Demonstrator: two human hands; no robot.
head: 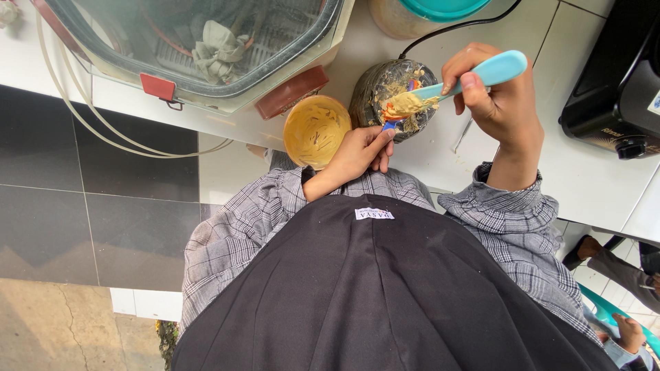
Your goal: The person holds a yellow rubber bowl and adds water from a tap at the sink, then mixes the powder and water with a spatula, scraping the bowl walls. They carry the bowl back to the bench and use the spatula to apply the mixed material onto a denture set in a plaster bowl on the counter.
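Note:
My right hand (498,96) grips the light-blue handle of a spatula (474,77) whose tip is loaded with tan paste (405,104). The paste-covered tip rests at the mouth of a dark round container (371,89) on the white counter. My left hand (361,152) holds the container's near edge, fingers curled at its rim. Just left of that hand stands a yellow bowl (315,130) smeared inside with the same paste.
A large clear-lidded tub (199,48) with a red latch sits at the counter's far left, a cord looping below it. A black appliance (619,89) stands at right, a teal-lidded jar (426,14) at the top. Another person's legs and foot (619,275) show at lower right.

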